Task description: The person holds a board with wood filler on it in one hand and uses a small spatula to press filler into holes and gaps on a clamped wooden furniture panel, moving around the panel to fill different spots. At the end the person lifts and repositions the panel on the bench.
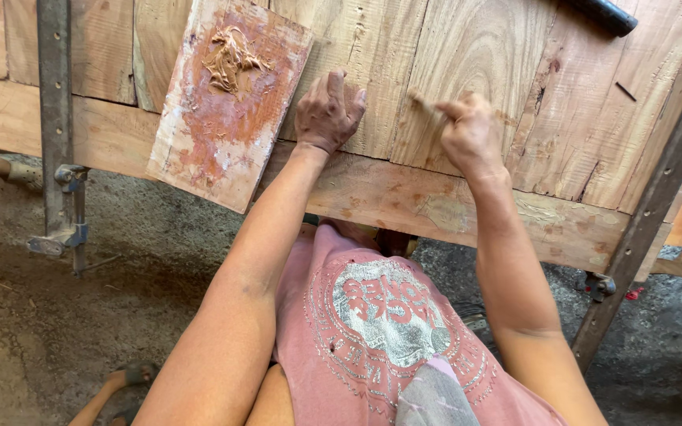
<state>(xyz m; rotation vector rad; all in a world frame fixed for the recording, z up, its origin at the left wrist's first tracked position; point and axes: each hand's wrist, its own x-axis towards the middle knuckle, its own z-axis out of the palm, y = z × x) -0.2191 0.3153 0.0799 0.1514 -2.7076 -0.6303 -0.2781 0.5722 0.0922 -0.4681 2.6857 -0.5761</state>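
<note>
Head view: I look down on a plank panel (467,47) clamped in metal bars.
Left hand (327,113): flat, fingers spread, empty, pressing the panel near its front edge.
Right hand (470,134): pinched on a small putty stick (426,106), tip on the wood.
Putty board (226,99): just left of my left hand, reddish-brown filler on top.

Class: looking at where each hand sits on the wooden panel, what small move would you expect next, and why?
Probably a short stroke of the right hand along the pale plank panel, pressing filler into the grain: its fingers pinch a thin tool against the wood, the left hand lies flat beside it, and the smeared board carries reddish-brown putty.
</note>
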